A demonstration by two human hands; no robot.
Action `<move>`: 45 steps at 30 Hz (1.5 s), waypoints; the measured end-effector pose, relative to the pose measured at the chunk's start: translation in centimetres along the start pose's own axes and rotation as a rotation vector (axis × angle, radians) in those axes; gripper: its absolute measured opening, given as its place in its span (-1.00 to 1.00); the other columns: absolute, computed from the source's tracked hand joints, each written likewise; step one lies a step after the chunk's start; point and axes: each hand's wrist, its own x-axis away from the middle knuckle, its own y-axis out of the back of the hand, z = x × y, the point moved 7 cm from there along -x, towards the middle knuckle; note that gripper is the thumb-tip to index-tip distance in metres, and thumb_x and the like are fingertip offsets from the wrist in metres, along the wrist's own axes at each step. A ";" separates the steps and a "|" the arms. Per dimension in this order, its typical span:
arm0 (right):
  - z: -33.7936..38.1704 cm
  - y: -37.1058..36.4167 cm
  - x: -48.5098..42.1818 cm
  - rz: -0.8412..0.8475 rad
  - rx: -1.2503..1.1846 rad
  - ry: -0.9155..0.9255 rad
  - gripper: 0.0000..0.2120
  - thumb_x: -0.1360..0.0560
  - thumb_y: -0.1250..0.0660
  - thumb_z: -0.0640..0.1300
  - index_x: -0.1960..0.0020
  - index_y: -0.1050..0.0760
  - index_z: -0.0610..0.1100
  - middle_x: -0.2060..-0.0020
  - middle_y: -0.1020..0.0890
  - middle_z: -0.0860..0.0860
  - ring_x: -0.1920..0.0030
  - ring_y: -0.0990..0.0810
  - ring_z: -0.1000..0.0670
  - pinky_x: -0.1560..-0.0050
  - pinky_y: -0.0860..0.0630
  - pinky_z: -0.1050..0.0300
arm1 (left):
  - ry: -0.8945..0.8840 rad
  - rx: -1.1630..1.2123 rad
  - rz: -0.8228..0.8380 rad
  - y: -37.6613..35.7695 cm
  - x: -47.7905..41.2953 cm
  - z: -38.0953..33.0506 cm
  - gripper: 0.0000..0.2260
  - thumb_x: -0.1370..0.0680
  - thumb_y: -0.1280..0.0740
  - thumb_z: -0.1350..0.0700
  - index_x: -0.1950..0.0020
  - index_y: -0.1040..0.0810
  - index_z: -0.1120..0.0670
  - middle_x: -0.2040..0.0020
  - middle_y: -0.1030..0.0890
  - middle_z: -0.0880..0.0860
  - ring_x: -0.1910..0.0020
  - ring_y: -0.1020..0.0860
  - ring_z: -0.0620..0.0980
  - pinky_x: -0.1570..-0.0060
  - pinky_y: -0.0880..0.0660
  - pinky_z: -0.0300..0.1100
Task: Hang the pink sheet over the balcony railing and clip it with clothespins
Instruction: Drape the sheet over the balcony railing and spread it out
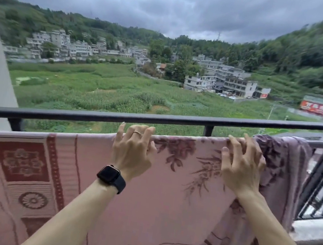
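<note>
One pink sheet [159, 185], woven with dark red flowers and bordered squares, hangs draped over the lower of two dark rails of the balcony railing [94, 115], its right end bunched in purplish folds beside the upright bars. Two hands rest on its top edge, near each other: the left hand [132, 149], with one ring and one black smartwatch [111, 178] at the wrist, curls its fingers over the fold, and the right hand [241, 165] grips the cloth just left of the bunched end. Both hands grasp the sheet.
</note>
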 end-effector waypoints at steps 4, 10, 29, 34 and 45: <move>-13.4 4.9 -1.4 -0.196 -0.252 -0.529 -0.28 -0.43 -0.20 0.27 -0.46 -0.19 -0.09 -0.54 -0.09 -0.21 -0.55 -0.07 -0.24 -0.46 -0.03 -0.34 | -0.024 0.013 0.044 -2.8 -2.1 -9.5 -0.64 -0.51 -0.19 -0.03 -0.23 -0.59 0.01 -0.16 -0.66 0.05 -0.21 -0.55 0.06 -0.44 -0.17 0.18; -23.0 3.9 -4.5 0.244 -0.651 -0.648 -0.32 -0.43 -0.39 0.34 -0.34 -0.44 -0.13 -0.21 -0.58 -0.05 -0.19 -0.54 -0.09 -0.19 -0.45 0.04 | -0.034 -0.003 0.147 -8.1 -5.5 -21.8 -0.62 -0.59 -0.12 -0.12 -0.31 -0.51 -0.03 -0.26 -0.60 0.05 -0.28 -0.50 0.07 -0.46 -0.10 0.15; -36.1 8.6 -13.1 0.367 -0.663 -0.695 -0.15 -0.19 -0.44 0.52 -0.21 -0.59 -0.10 -0.07 -0.66 -0.07 -0.09 -0.62 -0.13 -0.24 -0.53 0.00 | 0.061 -0.202 -0.004 -11.0 -7.6 -26.0 -0.63 -0.58 -0.05 -0.08 0.00 -0.59 0.06 0.09 -0.66 0.10 0.10 -0.55 0.12 -0.13 -0.28 0.07; -33.7 10.2 -15.6 0.365 -0.079 -0.453 -0.34 -0.30 -0.44 0.44 0.14 -0.49 -0.19 0.22 -0.56 -0.04 0.11 -0.54 -0.08 0.11 -0.47 0.10 | 0.082 -0.192 0.037 -13.0 -8.4 -28.9 -0.65 -0.62 -0.06 -0.08 0.08 -0.57 0.05 0.16 -0.67 0.07 0.16 -0.54 0.13 -0.02 -0.30 0.04; -44.9 10.1 -19.1 0.312 -1.310 -0.462 -0.51 -0.43 -0.49 -0.08 -0.31 -0.56 -0.22 -0.19 -0.65 -0.10 -0.17 -0.64 -0.07 -0.29 -0.50 0.07 | 0.017 -0.342 -0.091 -13.5 -7.9 -29.1 -0.58 -0.67 -0.07 -0.10 0.10 -0.56 0.14 0.20 -0.65 0.13 0.19 -0.55 0.20 0.06 -0.33 0.05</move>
